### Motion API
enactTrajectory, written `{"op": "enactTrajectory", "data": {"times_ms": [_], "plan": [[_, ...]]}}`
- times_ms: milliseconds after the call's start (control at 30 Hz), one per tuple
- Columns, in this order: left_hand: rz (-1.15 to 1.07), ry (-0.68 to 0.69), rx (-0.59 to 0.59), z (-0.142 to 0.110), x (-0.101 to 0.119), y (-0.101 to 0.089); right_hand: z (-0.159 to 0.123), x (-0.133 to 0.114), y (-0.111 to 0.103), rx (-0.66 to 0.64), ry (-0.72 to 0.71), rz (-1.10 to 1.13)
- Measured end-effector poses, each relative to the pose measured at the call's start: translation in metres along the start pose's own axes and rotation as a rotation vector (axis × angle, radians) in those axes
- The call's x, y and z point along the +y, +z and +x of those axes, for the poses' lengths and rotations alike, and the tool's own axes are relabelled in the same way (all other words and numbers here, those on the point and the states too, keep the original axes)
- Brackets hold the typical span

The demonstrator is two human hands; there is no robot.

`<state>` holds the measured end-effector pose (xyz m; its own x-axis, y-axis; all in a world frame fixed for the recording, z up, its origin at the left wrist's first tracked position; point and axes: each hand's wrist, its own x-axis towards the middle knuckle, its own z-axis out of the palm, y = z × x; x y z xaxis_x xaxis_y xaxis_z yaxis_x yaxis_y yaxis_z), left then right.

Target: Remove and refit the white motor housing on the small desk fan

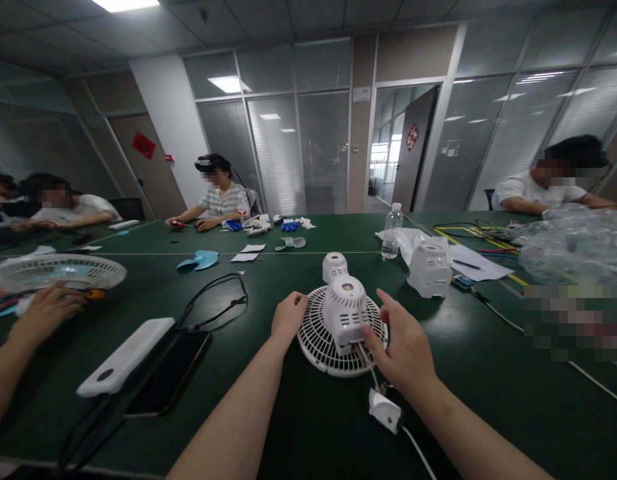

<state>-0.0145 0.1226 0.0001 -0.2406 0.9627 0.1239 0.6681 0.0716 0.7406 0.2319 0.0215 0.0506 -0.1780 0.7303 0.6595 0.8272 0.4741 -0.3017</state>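
Note:
A round white fan grille (316, 347) lies on the green table in front of me, with a vented white motor housing (346, 307) standing on it. My left hand (288, 319) has its fingers curled on the grille's left rim. On the other side, my right hand (406, 343) is open, thumb and index finger spread apart. Its thumb is at the lower right of the housing, and I cannot tell whether it presses there. A cable runs from the housing to a small white switch box (385, 410) near my right wrist. Behind stands a second white housing (334, 265).
Another white housing (430, 270) stands right, near a water bottle (392, 233). Left lie a white power bank (126, 357), a phone (169, 377) and blue fan blades (198, 260). A co-worker's hand (51, 307) is by another grille (103, 270). Clear plastic bags (578, 240) lie far right.

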Motion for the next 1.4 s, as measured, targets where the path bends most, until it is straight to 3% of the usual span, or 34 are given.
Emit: {"op": "enactTrajectory", "data": {"times_ms": [267, 800, 1133, 1400], "plan": [[-0.02, 0.017, 0.015, 0.0, -0.004, 0.002, -0.003, -0.017, 0.014, -0.169, 0.076, 0.044], [-0.042, 0.027, 0.017, -0.001, -0.005, 0.002, -0.001, -0.025, 0.016, -0.247, 0.047, 0.052], [-0.022, 0.019, 0.061, 0.005, -0.009, 0.002, -0.007, -0.023, 0.02, -0.256, 0.154, 0.032], [-0.05, 0.017, 0.087, 0.007, -0.011, 0.0, 0.004, -0.006, 0.007, -0.316, 0.156, 0.212]]}}
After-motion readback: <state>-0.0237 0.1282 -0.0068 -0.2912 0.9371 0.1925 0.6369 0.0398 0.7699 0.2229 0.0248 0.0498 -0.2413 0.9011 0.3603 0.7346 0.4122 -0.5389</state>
